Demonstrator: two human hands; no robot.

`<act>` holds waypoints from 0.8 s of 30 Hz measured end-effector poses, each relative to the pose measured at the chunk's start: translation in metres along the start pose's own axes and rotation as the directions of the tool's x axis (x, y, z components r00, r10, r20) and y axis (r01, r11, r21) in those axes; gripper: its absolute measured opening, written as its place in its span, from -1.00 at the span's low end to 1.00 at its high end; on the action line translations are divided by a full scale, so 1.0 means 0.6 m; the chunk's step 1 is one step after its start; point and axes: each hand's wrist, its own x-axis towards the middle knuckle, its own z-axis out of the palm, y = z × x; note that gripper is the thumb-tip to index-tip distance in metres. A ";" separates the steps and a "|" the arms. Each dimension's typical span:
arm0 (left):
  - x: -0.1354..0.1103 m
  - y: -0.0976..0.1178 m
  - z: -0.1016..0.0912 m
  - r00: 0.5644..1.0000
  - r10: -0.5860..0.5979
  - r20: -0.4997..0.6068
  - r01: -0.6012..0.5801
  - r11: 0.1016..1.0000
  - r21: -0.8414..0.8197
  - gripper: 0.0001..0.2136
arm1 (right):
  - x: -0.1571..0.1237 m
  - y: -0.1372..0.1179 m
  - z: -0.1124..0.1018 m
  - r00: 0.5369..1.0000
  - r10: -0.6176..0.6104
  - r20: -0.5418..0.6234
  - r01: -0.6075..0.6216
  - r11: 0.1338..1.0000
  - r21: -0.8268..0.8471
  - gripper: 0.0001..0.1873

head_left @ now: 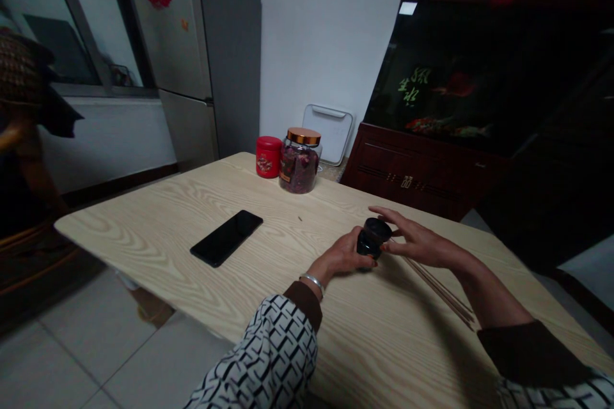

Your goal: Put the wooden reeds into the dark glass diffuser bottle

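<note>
My left hand is wrapped around a small dark glass jar with a wide black top. The jar is on or just above the wooden table; its base is partly covered by my fingers. My right hand is at the right side of the black top, with its fingers apart. Its thumb tip is close against the jar, though contact is hard to make out. Several thin brown sticks lie on the table, running out from beneath my right hand.
A black phone lies left on the light wooden table. Toward the back stand a red canister and a big clear jar with a copper lid and dark red contents. A fish tank on a cabinet is behind at right.
</note>
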 end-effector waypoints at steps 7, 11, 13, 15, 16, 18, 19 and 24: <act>-0.003 0.004 0.000 1.000 -0.016 0.012 0.017 1.000 -0.011 -0.33 | 0.004 -0.007 -0.007 0.968 0.227 -0.109 -0.250 0.916 -0.312 0.05; -0.002 0.004 0.000 1.000 0.009 0.001 -0.009 1.000 -0.013 -0.35 | -0.002 -0.004 -0.008 0.999 0.014 0.031 -0.011 0.997 -0.081 0.08; -0.002 0.002 0.000 1.000 0.009 0.001 -0.009 1.000 -0.014 -0.37 | 0.000 -0.005 -0.010 0.994 -0.052 0.092 0.053 0.998 -0.016 -0.18; -0.001 0.000 -0.001 1.000 0.004 0.004 -0.004 1.000 -0.015 -0.36 | 0.006 -0.009 -0.011 0.996 -0.038 0.086 0.044 0.996 -0.071 -0.38; -0.001 0.000 -0.001 1.000 0.000 0.009 0.000 1.000 -0.017 -0.35 | 0.010 -0.011 -0.012 0.998 0.008 0.063 0.002 0.989 -0.147 -0.39; -0.001 0.000 -0.001 1.000 -0.014 0.019 0.014 1.000 -0.016 -0.33 | 0.018 -0.017 -0.011 0.989 0.148 -0.005 -0.141 0.938 -0.317 -0.33; -0.001 0.001 -0.001 1.000 -0.020 0.020 0.020 1.000 -0.010 -0.32 | 0.020 -0.019 -0.010 0.974 0.221 -0.042 -0.220 0.899 -0.379 -0.29; -0.001 0.006 -0.001 1.000 -0.029 0.012 0.029 1.000 -0.003 -0.34 | 0.021 -0.013 -0.001 0.929 0.288 -0.233 -0.351 0.884 -0.308 -0.31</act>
